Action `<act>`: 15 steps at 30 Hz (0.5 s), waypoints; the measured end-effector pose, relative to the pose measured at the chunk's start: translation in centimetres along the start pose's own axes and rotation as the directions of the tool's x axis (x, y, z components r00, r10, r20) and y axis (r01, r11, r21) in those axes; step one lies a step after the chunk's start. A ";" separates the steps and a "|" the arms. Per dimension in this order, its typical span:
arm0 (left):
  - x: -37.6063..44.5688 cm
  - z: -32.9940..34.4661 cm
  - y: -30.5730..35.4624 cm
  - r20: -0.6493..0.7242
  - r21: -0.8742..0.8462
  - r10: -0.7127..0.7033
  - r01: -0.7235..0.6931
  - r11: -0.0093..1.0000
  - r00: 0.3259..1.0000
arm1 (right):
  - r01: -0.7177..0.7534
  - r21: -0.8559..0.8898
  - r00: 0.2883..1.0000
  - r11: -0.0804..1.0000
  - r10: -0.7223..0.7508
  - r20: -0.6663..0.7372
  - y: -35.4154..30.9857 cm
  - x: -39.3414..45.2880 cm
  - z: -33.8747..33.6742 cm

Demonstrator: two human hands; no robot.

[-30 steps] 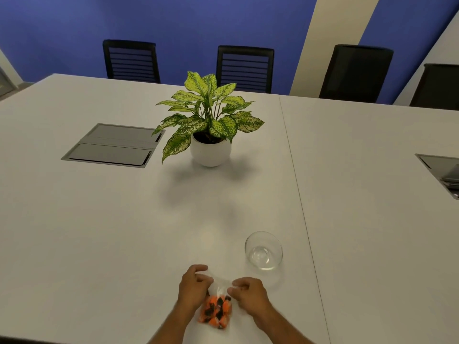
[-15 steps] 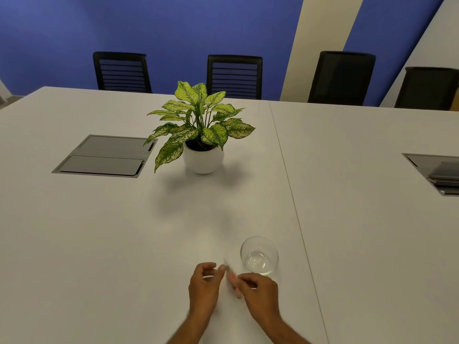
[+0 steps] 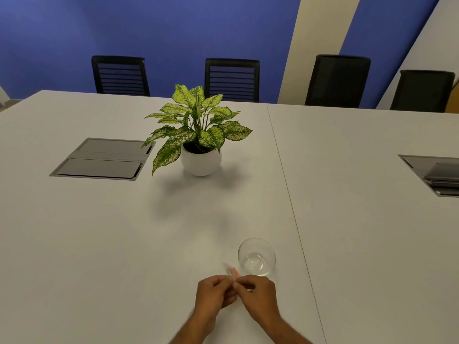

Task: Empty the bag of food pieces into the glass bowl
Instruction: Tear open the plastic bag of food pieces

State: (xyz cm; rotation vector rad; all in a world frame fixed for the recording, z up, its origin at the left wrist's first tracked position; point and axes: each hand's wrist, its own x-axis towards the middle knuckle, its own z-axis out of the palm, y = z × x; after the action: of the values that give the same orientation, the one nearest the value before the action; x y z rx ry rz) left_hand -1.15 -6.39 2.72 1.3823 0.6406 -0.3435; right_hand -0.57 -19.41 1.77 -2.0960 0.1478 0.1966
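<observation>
Both hands meet just in front of the glass bowl [image 3: 256, 256], on the near side of it. The left hand [image 3: 214, 294] and right hand [image 3: 258, 292] have their fingers curled in and pinched together on the bag [image 3: 233, 272], which is blurry here. All I can make out is a thin pale-orange sliver poking up between the fingertips toward the bowl. The food pieces inside aren't visible at all from this angle.

The bowl sits upright on the white surface [image 3: 99, 244] and looks empty, just clear glass with a bright spot at the bottom. The bag's tip is right beside the bowl's near-left edge, but I can't tell if it's actually touching.

Well beyond the bowl, further up the surface, there's a potted plant [image 3: 198, 142] in a round white pot. Left of the plant is a grey cable hatch [image 3: 101, 158] set flush into the top.
</observation>
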 end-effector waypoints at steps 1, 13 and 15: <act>0.0 0.0 0.0 0.001 0.005 0.001 -0.001 1.000 1.000 | -0.003 0.001 1.000 1.000 0.003 0.006 -0.1 0.0 -0.1; 0.4 -0.7 0.0 0.043 0.077 0.018 -0.021 0.997 0.999 | -0.058 0.041 0.996 0.997 0.055 0.072 -0.7 -0.2 -0.3; 0.3 -0.7 0.0 0.049 0.086 -0.001 -0.003 0.996 0.999 | -0.057 0.029 0.996 0.998 0.055 0.075 -0.8 -0.2 -0.4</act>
State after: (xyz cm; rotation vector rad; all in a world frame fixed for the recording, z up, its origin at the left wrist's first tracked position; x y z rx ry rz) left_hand -1.07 -5.66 2.48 1.4517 0.5906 -0.4064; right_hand -0.59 -19.39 2.70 -2.0521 0.1640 0.3038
